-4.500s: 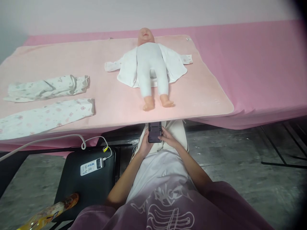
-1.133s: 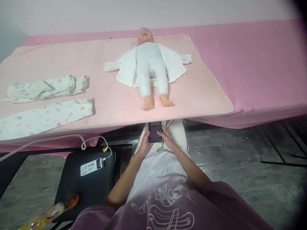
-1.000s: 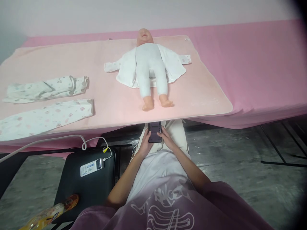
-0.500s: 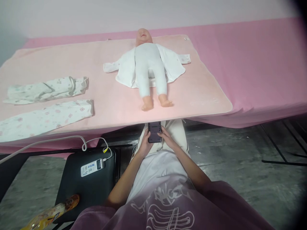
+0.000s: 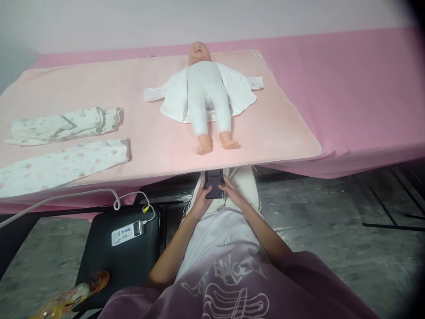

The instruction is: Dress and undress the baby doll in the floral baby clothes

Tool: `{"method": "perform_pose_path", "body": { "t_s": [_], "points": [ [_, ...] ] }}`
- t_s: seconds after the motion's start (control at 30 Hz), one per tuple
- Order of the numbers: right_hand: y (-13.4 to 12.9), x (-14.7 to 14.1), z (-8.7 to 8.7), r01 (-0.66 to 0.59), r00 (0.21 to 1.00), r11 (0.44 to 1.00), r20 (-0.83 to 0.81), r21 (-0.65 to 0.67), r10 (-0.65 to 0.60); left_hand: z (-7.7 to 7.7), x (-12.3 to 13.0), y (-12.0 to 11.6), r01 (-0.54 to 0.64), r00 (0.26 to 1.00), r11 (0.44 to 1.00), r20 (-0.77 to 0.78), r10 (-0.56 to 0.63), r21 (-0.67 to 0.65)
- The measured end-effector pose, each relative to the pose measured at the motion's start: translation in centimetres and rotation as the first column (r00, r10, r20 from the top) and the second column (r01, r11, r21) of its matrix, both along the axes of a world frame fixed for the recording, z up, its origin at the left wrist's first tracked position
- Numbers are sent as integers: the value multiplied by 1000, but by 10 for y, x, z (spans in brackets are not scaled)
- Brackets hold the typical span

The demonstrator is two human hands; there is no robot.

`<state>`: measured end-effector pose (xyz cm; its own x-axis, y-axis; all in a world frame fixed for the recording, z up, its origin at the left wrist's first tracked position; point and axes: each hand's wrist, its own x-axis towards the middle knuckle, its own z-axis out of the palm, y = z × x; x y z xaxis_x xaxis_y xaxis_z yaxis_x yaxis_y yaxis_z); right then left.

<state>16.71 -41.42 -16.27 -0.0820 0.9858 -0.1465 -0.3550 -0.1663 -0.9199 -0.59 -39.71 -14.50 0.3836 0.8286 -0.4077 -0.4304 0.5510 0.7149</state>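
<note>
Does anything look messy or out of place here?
Slightly: the shirt lies wide open under the doll, and the farther garment at left looks more rumpled than the nearer one. I see no spills.

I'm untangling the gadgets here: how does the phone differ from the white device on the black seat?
The phone is dark, while the white device is mostly white with blue markings. The phone is held by the left hand and right hand; the white device lies on the black seat. A cable plugs into the white device; none is visible on the phone. Both are oblong.
</note>
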Motion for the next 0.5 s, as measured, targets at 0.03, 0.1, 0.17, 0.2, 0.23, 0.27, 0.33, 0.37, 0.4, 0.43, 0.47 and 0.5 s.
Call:
{"method": "perform_pose_path", "body": {
  "t_s": [0.03, 0.1, 0.17, 0.2, 0.23, 0.27, 0.33, 0.37, 0.4, 0.43, 0.47, 0.5],
  "points": [
    [0, 0, -1, -1, 1000, 1000, -3, -3, 1, 1, 0, 1, -4, 1000, 1000, 17, 5, -11],
    [0, 0, -2, -2, 1000, 1000, -10, -9, 2, 2, 0, 3, -16, 999, 999, 38, 17, -32],
    [0, 0, -1, -7, 1000, 1000, -13, -15, 6, 4, 1, 4, -21, 999, 999, 36, 23, -44],
    [-1, 0, -1, -6, 1000, 1000, -14, -18, 6, 4, 2, 4, -24, 999, 999, 31, 26, -41],
    [-1, 0, 0, -6, 1000, 1000, -16, -20, 6, 5, 3, 4, -27, 999, 999, 24, 28, -34],
    [-1, -1, 1, -5, 1000, 1000, -20, -20, 5, 6, 4, 3, -29, 999, 999, 12, 29, -25],
    [-1, -1, 2, -7, 1000, 1000, -28, -18, 6, 7, 6, 2, -36, 999, 999, -27, 36, -8],
    [0, -1, 2, -7, 1000, 1000, -29, -15, 6, 7, 7, 1, -39, 998, 999, -50, 39, -3],
    [0, -2, 2, -6, 1000, 1000, -27, -13, 6, 7, 8, 1, -45, 996, 999, -72, 44, -1],
    [0, -2, 2, -5, 1000, 1000, -23, -12, 5, 7, 8, 1, -51, 995, 999, -88, 51, -1],
    [0, -2, 2, -4, 1000, 1000, -18, -12, 4, 7, 9, 1, -56, 994, 998, -94, 56, -3],
    [0, -1, 1, -5, 1000, 1000, -13, -13, 5, 7, 8, 1, -57, 994, 998, -91, 56, -6]
  ]
}}
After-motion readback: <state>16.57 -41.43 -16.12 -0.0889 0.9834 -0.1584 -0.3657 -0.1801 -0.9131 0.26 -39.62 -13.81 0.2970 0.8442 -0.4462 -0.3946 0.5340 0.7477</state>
